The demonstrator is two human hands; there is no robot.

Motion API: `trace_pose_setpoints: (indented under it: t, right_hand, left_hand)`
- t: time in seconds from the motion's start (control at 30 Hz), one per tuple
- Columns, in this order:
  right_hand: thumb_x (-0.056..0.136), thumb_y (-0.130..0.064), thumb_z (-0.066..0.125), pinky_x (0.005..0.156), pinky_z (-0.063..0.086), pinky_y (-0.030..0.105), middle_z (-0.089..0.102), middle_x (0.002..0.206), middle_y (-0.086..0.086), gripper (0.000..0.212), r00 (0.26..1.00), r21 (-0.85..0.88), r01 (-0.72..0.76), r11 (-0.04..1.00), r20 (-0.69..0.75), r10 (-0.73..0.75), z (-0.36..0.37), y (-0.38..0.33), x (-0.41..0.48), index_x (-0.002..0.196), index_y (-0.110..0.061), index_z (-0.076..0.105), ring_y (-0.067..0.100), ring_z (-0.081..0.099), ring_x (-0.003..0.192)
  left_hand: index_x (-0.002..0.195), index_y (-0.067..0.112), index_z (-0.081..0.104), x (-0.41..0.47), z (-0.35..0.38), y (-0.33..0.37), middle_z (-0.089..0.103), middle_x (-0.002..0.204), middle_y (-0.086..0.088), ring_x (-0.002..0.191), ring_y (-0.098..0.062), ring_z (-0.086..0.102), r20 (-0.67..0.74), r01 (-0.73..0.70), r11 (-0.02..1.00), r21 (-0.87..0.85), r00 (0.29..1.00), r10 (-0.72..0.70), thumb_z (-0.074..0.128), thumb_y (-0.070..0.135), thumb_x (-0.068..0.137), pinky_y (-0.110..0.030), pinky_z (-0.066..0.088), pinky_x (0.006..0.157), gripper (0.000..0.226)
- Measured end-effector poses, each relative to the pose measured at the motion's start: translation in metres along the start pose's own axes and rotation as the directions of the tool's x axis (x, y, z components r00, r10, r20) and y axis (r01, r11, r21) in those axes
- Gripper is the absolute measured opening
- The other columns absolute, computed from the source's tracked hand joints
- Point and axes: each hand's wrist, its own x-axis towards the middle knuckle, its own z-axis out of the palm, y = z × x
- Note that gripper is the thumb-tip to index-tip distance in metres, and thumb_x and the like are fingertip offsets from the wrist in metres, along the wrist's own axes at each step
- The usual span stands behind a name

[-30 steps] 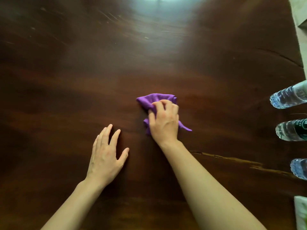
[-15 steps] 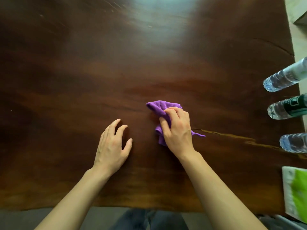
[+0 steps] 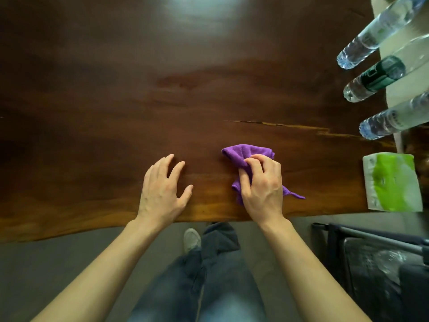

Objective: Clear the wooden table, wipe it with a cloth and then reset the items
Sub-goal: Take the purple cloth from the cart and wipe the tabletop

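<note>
A dark wooden table (image 3: 116, 101) fills the upper view. My right hand (image 3: 263, 188) grips a crumpled purple cloth (image 3: 239, 153) and presses it on the tabletop close to the near edge. My left hand (image 3: 162, 190) rests flat on the wood to the left of the cloth, fingers spread, holding nothing. Three clear water bottles stand along the right side: a far bottle (image 3: 371, 36), a middle bottle (image 3: 373, 81) with a dark green label, and a near bottle (image 3: 390, 120). A green and white tissue pack (image 3: 392, 182) lies at the near right corner.
A pale crack (image 3: 290, 126) runs across the wood toward the bottles. Below the table edge are my legs in dark trousers (image 3: 209, 275) and a grey floor. A dark bin lined with clear plastic (image 3: 376, 263) stands at the lower right.
My right hand has dragged the cloth toward me, from mid-table to near the front edge. My left hand has slid back with it. The table's near edge, my legs and the bin have come into view.
</note>
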Motion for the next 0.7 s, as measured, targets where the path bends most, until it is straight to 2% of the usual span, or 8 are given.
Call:
trace_pose_setpoints:
  t: [0.17,0.27,0.37,0.47,0.6,0.7]
  right_hand:
    - [0.090,-0.029,0.068,0.081,0.051,0.045,0.064,0.122,0.011,0.028,0.998,-0.145,-0.013,0.989,0.060,0.022,0.010,0.005,-0.029,0.112,-0.013,0.067,0.033,0.057,0.107]
    - [0.089,-0.047,0.064,0.090,0.051,0.045,0.059,0.130,0.010,0.044,0.990,-0.148,-0.060,0.987,0.115,0.077,0.008,0.006,-0.034,0.123,-0.018,0.060,0.031,0.053,0.117]
    - [0.093,-0.062,0.050,0.100,0.045,0.042,0.054,0.140,0.007,0.057,0.990,-0.099,-0.089,0.991,0.102,0.099,-0.006,0.006,-0.034,0.133,-0.022,0.053,0.026,0.049,0.127]
    - [0.096,-0.052,0.050,0.101,0.048,0.039,0.060,0.134,0.004,0.048,0.992,-0.019,-0.114,0.993,0.047,0.114,-0.034,0.019,-0.028,0.130,-0.018,0.057,0.022,0.054,0.121]
    - [0.097,-0.037,0.057,0.095,0.047,0.026,0.070,0.117,0.000,0.027,0.986,-0.020,-0.161,0.987,-0.054,0.160,-0.080,0.055,-0.022,0.116,-0.020,0.065,0.016,0.064,0.107]
    - [0.096,-0.027,0.061,0.086,0.056,0.032,0.073,0.104,0.000,0.016,0.963,-0.037,-0.192,0.981,-0.200,0.181,-0.116,0.087,-0.019,0.106,-0.018,0.070,0.018,0.067,0.095]
  left_hand:
    - [0.147,0.020,0.045,-0.012,0.009,0.003,0.031,0.159,-0.013,0.148,-0.032,0.025,0.079,-0.031,0.997,0.070,0.997,0.026,0.058,0.053,0.090,-0.050,0.024,0.120,0.068]
    - [0.147,0.021,0.045,-0.012,0.006,0.004,0.030,0.159,-0.012,0.149,-0.031,0.023,0.107,-0.035,0.995,0.090,0.994,0.026,0.061,0.053,0.088,-0.049,0.024,0.121,0.068]
    - [0.142,0.018,0.051,-0.004,-0.003,0.011,0.040,0.154,-0.011,0.145,-0.030,0.032,0.084,-0.065,0.995,0.073,0.995,0.059,0.068,0.046,0.086,-0.049,0.031,0.117,0.065]
    - [0.132,0.017,0.059,0.015,-0.011,0.032,0.056,0.140,-0.006,0.131,-0.026,0.049,0.037,-0.168,0.986,-0.017,0.985,0.169,0.070,0.037,0.086,-0.045,0.041,0.109,0.052]
    - [0.118,0.019,0.065,0.054,-0.019,0.088,0.066,0.120,0.001,0.109,-0.021,0.062,-0.018,-0.313,0.944,-0.104,0.950,0.313,0.069,0.033,0.087,-0.038,0.050,0.093,0.034]
    - [0.109,0.018,0.068,0.080,-0.021,0.140,0.070,0.108,0.002,0.095,-0.021,0.066,-0.036,-0.410,0.900,-0.150,0.912,0.409,0.072,0.026,0.086,-0.032,0.051,0.080,0.025]
